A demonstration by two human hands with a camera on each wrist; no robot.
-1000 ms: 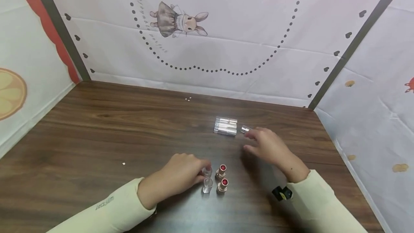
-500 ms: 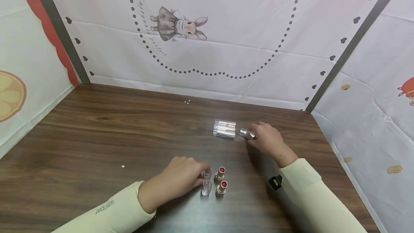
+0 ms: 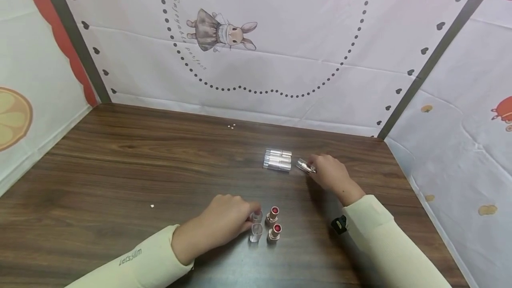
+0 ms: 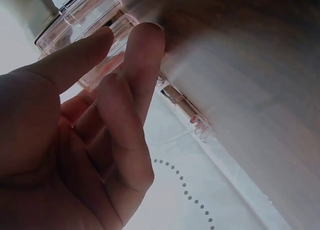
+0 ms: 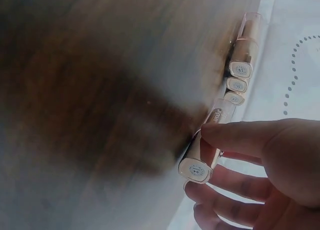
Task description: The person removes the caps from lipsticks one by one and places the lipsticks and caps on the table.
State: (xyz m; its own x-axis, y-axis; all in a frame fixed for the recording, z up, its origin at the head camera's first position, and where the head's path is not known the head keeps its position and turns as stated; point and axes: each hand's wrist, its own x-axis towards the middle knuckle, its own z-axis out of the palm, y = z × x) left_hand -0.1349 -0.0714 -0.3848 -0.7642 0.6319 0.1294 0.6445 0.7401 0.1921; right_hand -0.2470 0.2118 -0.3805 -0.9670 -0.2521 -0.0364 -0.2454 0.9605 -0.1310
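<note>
Fingers (image 5: 245, 185) pinching on both hands

Right hand (image 3: 330, 173) holds a capped lipstick (image 3: 305, 166) at the tabletop (image 3: 160, 168) (can't tell if touching), just right of three others in a row (image 3: 277, 160). Left hand (image 3: 224, 219) grips the far clear cap (image 3: 257, 217); near clear cap (image 3: 256, 233) beside it, two uncapped lipsticks (image 3: 274, 234) just right.

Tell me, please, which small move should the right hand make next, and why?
Probably it should lift the capped lipstick and carry it toward the two uncapped lipsticks. The right hand pinches it between thumb and fingers, while those two stand open near two clear caps, one held by the left hand.
</note>
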